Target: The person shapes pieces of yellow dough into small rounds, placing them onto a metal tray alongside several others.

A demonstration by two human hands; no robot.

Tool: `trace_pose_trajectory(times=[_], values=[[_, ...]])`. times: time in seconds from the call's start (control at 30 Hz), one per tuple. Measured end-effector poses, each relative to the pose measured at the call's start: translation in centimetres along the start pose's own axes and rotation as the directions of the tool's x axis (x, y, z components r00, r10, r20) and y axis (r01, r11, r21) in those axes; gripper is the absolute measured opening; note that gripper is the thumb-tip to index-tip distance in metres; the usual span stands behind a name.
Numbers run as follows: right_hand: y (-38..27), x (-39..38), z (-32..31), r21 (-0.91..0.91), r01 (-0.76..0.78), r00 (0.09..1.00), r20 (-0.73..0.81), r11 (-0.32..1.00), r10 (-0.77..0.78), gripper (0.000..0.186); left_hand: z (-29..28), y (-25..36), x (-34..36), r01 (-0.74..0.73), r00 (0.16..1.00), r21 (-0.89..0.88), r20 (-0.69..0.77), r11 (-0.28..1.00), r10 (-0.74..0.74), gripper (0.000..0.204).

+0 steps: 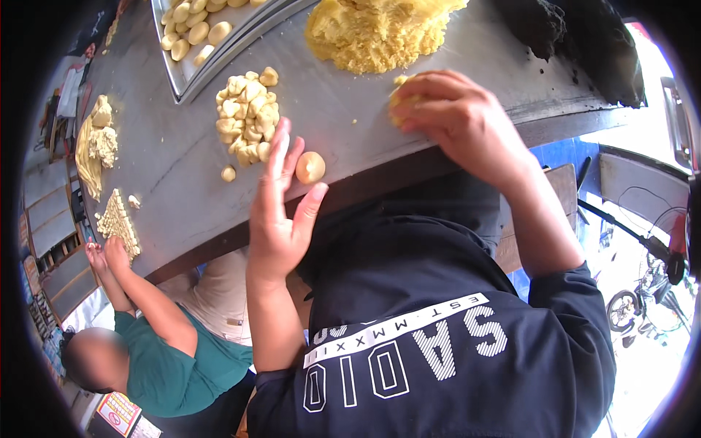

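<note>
**Rolling dough balls at the table's near edge**

The dough ball point(309, 167) lies on the table point(175, 212) close to its near edge, just beside the left hand point(277, 212). To shape it well, in my judgement, the flat palm should roll it in small circles with light, even pressure, kept back from the edge.

The left hand's fingers point(279, 157) are stretched out nearly straight and spread, gripping nothing; the thumb reaches toward the ball, but I cannot tell whether it touches.

The right hand point(460, 120) is curled over a lump of dough point(400, 102), fingers bent and closed down on it, at the foot of the big dough mound point(376, 33).

Further along sit a pile of cut pieces point(248, 117) and a tray point(186, 87) of finished balls toward the far edge. A second person's hands point(106, 255) work near the left end.
</note>
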State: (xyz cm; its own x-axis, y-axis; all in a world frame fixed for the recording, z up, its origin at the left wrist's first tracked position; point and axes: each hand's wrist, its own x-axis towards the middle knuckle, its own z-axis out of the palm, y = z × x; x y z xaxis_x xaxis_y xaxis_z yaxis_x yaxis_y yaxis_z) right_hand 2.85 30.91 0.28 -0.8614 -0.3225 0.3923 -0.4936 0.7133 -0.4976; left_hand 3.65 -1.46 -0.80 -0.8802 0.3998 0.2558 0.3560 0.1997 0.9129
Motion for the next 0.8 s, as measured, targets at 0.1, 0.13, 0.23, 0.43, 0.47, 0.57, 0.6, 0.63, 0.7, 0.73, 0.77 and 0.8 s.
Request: trace_pose_trajectory(times=[0.1,0.13,0.23,0.43,0.47,0.57,0.6,0.63,0.7,0.73,0.77,0.8], values=[[0.5,2.1,0.2,-0.126,0.004,1.000,-0.021,0.992,-0.007,0.017,-2.6,-1.6,0.1,-0.095,0.989,0.205,0.130,0.974,0.069,0.042],[0.7,3.0,1.2,-0.133,-0.011,0.999,-0.051,0.991,0.004,0.015,-1.7,-0.9,0.7,-0.071,0.997,0.267,0.057,0.961,0.058,0.021],[0.2,4.6,2.3,-0.198,-0.022,0.997,-0.076,0.980,0.007,0.013,-2.2,-0.5,3.1,-0.207,0.975,0.502,0.172,0.840,0.137,0.015],[-0.7,3.8,1.3,-0.029,0.137,0.988,0.072,0.990,-0.135,0.013,-2.0,0.4,3.3,-0.077,0.997,0.377,0.052,0.923,0.062,0.013],[-1.3,3.2,2.2,-0.051,0.156,0.985,0.087,0.986,-0.151,0.012,-1.8,-0.1,2.5,-0.130,0.990,0.442,0.007,0.888,0.142,0.014],[-0.5,3.1,2.5,0.079,0.184,0.977,0.095,0.980,-0.191,0.012,0.1,-0.6,0.4,-0.206,0.942,0.580,-0.100,0.789,0.319,0.015],[-0.2,3.0,2.2,0.084,0.144,0.983,0.103,0.986,-0.152,0.015,0.5,-0.6,0.3,-0.224,0.937,0.656,-0.058,0.721,0.344,0.015],[0.2,3.0,1.8,0.083,0.106,0.988,0.103,0.991,-0.114,0.018,0.7,-0.5,0.5,-0.248,0.929,0.726,-0.011,0.642,0.371,0.015],[0.0,2.7,1.6,0.093,0.070,0.990,0.112,0.993,-0.080,0.023,0.7,0.3,0.8,-0.197,0.948,0.739,-0.023,0.644,0.316,0.014],[-0.6,2.5,1.6,-0.015,0.019,1.000,-0.004,1.000,-0.019,0.024,0.6,0.6,1.1,-0.160,0.972,0.740,0.001,0.653,0.236,0.014],[-0.8,2.4,1.4,-0.098,-0.042,0.999,0.003,0.994,0.043,0.028,0.5,0.8,1.4,-0.123,0.988,0.742,0.025,0.659,0.155,0.015],[-1.1,2.4,1.3,-0.179,-0.102,0.994,0.012,0.979,0.105,0.033,-0.2,0.5,1.7,-0.019,1.000,0.632,0.030,0.774,-0.001,0.017]])
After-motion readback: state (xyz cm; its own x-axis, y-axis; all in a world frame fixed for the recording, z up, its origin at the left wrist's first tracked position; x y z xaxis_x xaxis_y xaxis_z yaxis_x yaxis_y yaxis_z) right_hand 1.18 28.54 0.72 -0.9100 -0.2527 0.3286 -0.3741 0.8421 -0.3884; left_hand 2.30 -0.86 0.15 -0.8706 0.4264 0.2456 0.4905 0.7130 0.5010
